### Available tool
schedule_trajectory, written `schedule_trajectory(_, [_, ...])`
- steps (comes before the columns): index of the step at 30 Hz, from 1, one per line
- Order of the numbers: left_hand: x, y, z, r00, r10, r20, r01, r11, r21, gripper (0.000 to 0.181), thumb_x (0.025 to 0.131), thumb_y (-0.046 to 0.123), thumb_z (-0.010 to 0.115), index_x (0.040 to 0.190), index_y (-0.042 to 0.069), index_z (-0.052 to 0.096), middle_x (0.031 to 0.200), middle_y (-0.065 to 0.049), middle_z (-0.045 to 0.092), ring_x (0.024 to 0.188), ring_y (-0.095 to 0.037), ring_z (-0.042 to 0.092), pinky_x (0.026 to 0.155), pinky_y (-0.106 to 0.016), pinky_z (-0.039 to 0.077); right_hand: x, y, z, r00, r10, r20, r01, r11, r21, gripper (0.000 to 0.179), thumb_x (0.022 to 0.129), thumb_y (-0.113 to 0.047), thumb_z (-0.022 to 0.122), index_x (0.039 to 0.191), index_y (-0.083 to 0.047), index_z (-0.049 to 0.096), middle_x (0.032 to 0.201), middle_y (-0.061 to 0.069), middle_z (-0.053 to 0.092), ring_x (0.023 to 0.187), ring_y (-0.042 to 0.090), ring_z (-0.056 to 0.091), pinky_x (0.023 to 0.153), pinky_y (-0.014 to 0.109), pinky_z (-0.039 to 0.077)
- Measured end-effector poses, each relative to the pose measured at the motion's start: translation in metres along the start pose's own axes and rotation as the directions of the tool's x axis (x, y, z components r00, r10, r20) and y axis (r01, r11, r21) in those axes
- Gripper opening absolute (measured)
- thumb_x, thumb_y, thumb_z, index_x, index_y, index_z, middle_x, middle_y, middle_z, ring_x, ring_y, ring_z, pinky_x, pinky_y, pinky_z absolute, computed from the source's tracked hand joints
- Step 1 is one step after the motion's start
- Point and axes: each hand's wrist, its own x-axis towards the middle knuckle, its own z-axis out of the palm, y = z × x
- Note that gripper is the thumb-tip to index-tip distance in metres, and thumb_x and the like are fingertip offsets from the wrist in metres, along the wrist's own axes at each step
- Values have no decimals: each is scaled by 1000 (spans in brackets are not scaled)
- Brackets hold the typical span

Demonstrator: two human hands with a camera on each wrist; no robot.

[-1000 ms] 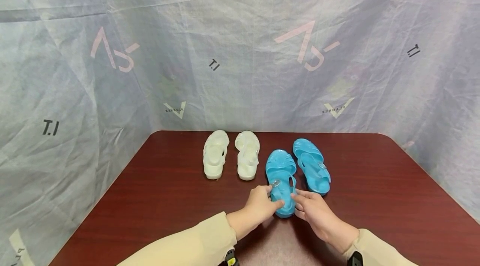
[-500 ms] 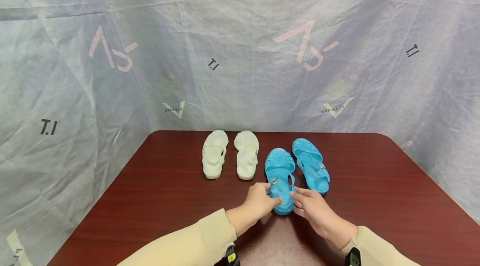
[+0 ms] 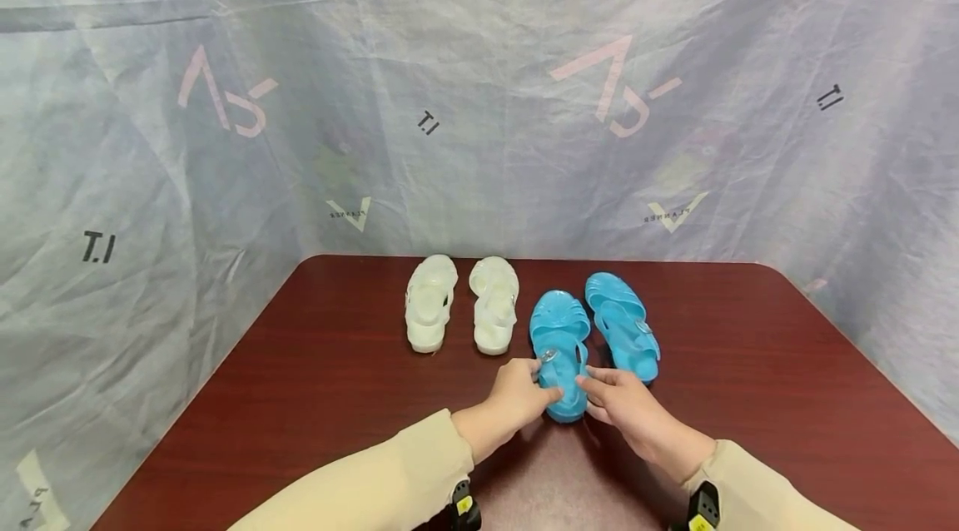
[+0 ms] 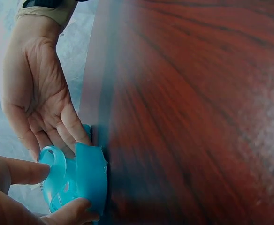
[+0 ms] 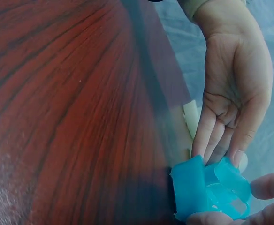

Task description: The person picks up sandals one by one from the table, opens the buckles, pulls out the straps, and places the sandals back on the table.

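Two light blue jelly sandals lie at the right of the table in the head view. My left hand (image 3: 515, 394) and right hand (image 3: 628, 413) hold the nearer blue sandal (image 3: 559, 323) at its heel end, one from each side. Left fingers (image 4: 26, 172) meet the ankle strap and the sole's side in the left wrist view. Right fingers (image 5: 270, 185) do likewise from the opposite side in the right wrist view. A round silvery buckle (image 3: 549, 355) shows on the strap. The other blue sandal (image 3: 623, 327) stands just to the right, angled.
A pale, off-white pair stands farther left: a left white sandal (image 3: 430, 302) and a right white sandal (image 3: 494, 306), toes toward the back. All rest on a dark red wooden table (image 3: 337, 381). A grey printed cloth (image 3: 479, 98) hangs behind and beside the table.
Both hands have slid the nearer blue sandal slightly away from me, toward the back of the table. The grip looks the same. The other sandals have stayed in place.
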Motion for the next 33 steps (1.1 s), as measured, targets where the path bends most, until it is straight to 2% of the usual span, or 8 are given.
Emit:
schedule_trajectory(2, [2,-1,0,1000,-12,7,12,1000,-12,59,84,15,75,131,-13,52,130,-24,59,121,-33,57,94,-42,53,0,0,0,1000,-2,-2,2,1000,-4,60,104,-18,43,144,20,20,153,37,17,138,50,25,107,53,38])
schedule_trajectory(7, [5,-3,-2,996,-76,55,82,990,-115,60,86,14,73,134,-13,49,135,-24,55,125,-34,55,95,-40,52,2,4,0,999,-19,-26,18,999,-34,59,104,-17,44,143,20,22,153,35,18,139,48,28,105,52,40])
schedule_trajectory(9, [4,-3,-2,994,-84,72,93,986,-138,60,87,14,73,135,-12,48,136,-24,54,126,-35,54,95,-39,52,3,5,0,999,-27,-42,25,998,-58,58,104,-17,45,143,20,23,153,34,19,139,47,29,104,51,42])
schedule_trajectory(15, [2,-2,-1,995,-77,58,84,989,-124,59,86,13,74,133,-13,49,135,-24,56,125,-34,54,96,-40,51,3,6,-1,994,-56,-89,36,977,-210,56,102,-20,50,139,19,34,152,28,30,133,41,43,98,45,49])
schedule_trajectory(17, [2,-1,-1,996,-79,51,85,990,-116,59,85,13,74,133,-13,50,135,-24,56,125,-34,54,97,-41,51,3,6,-2,993,-66,-95,42,971,-234,56,101,-20,52,138,19,37,151,28,32,132,40,45,98,44,50])
schedule_trajectory(25, [4,0,-2,997,-63,32,66,994,-87,60,85,12,74,134,-12,49,135,-23,56,125,-33,54,96,-39,52,6,2,-2,996,-62,-72,52,989,-135,56,100,-16,51,138,21,34,149,33,30,133,42,43,100,46,47])
schedule_trajectory(33, [9,-2,-4,999,-42,33,44,998,-38,60,85,14,74,134,-11,51,135,-22,56,125,-31,55,96,-40,51,9,2,1,995,-68,-76,59,991,-122,55,101,-16,51,139,20,34,151,32,28,135,44,39,101,48,45])
